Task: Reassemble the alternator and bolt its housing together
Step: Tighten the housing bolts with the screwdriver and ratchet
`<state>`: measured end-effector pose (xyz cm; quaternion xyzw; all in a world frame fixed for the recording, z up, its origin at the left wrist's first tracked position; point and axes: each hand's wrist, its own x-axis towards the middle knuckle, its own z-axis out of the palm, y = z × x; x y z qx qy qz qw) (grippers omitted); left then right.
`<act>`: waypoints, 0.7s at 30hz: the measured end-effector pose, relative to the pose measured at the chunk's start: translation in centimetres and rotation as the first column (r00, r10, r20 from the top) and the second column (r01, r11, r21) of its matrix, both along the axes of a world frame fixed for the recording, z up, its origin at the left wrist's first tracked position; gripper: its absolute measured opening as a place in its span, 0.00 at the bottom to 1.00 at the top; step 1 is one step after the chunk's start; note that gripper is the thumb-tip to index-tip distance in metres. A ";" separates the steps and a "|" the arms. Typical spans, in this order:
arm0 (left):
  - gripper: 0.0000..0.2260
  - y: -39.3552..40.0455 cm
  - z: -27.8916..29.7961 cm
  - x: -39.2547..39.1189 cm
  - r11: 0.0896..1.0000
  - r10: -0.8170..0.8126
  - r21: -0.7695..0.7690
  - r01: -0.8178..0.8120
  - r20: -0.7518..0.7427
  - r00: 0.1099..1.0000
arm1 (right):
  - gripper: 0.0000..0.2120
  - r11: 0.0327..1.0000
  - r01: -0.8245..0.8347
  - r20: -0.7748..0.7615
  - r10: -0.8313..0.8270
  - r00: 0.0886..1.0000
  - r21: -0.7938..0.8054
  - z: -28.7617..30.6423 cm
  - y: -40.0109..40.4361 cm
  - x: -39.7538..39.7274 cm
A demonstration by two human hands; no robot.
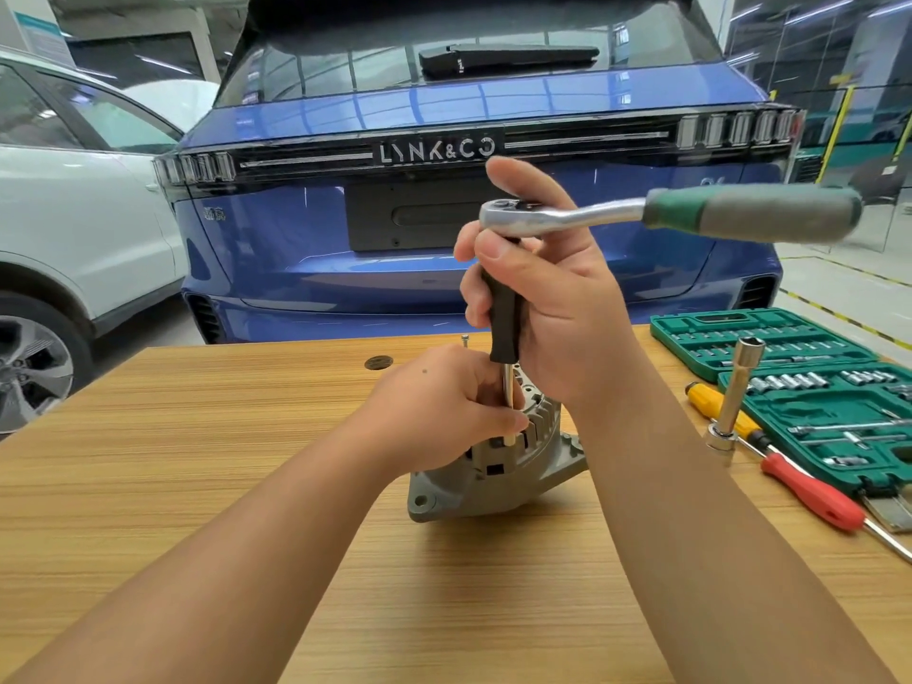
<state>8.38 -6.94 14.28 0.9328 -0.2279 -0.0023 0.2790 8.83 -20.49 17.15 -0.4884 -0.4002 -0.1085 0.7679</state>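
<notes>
Alternator [498, 466] sits mid-table [197, 436], housing up. Left hand [444, 407] pinches the extension's steel tip [507, 392] at the housing, probably steadying the socket on a bolt. Right hand [543, 288], wrist raised, grips the black extension shaft [503, 318] below the ratchet [641, 214], so spinning by hand rather than levering, I'd guess. Loose bolt [464, 339] stands behind.

alternator [498, 466]: grey metal, sits on the wooden table
ratchet [562, 217]: silver, green handle, on an upright black extension bar [504, 313] over alternator
</notes>
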 end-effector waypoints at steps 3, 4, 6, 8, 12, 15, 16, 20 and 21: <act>0.06 0.0 0.0 -0.1 1.000 -0.006 -0.019 0.005 -0.010 1.000 | 0.20 0.998 -0.061 0.025 0.061 0.998 -0.013 -0.1 0.1 0.1; 0.06 0.1 0.0 0.0 1.000 0.000 -0.019 0.000 -0.012 1.000 | 0.20 0.993 -0.114 0.008 0.114 0.993 -0.005 -0.1 0.0 0.1; 0.05 0.0 0.0 0.0 1.000 0.008 -0.020 -0.009 -0.013 1.000 | 0.21 0.969 -0.246 -0.034 0.247 0.969 0.031 0.1 -0.3 0.3; 0.04 0.0 0.0 0.0 1.000 0.009 -0.018 -0.009 -0.006 1.000 | 0.23 0.946 -0.318 -0.076 0.322 0.944 0.058 0.1 -0.8 0.5; 0.05 0.0 0.0 -0.1 1.000 0.003 -0.012 -0.003 -0.001 1.000 | 0.33 0.937 -0.340 -0.142 0.348 0.927 0.078 0.1 -0.8 0.6; 0.05 -0.1 0.0 -0.1 1.000 0.014 -0.012 -0.014 0.021 1.000 | 0.36 0.979 -0.174 -0.230 0.195 0.953 0.109 0.9 -0.2 0.3; 0.06 -0.1 0.0 -0.1 1.000 0.018 -0.012 -0.018 0.030 0.999 | 0.28 0.995 -0.042 -0.246 0.064 0.967 0.092 0.9 -0.1 0.3; 0.09 -0.2 0.0 -0.1 1.000 0.008 0.022 -0.009 0.038 0.999 | 0.06 0.952 0.307 -0.273 -0.295 0.916 0.001 0.9 -0.1 -0.5; 0.08 -0.1 -0.1 0.0 1.000 0.005 0.019 -0.006 0.031 1.000 | 0.05 0.969 0.247 -0.285 -0.241 0.928 -0.017 0.9 -0.2 -0.6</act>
